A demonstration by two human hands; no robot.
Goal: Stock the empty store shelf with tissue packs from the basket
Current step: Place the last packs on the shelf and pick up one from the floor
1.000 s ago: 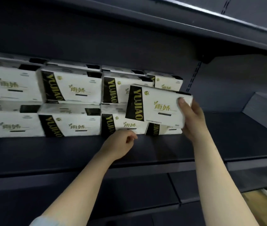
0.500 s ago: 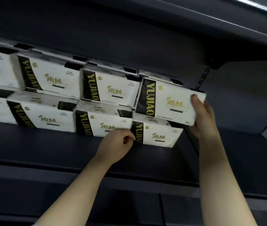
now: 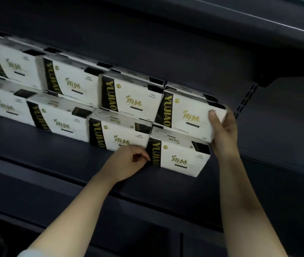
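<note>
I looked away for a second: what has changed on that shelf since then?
The right hand has carried its tissue pack back onto the end pack of the bottom row, level with the upper row. It still grips it. The left hand stays curled by the bottom row; the other packs have not moved.

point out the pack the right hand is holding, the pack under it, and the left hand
held tissue pack (image 3: 188,115), head view, on its white front face.
bottom tissue pack (image 3: 182,156), head view, on its white front face.
left hand (image 3: 127,162), head view, on the back of the hand.
</note>
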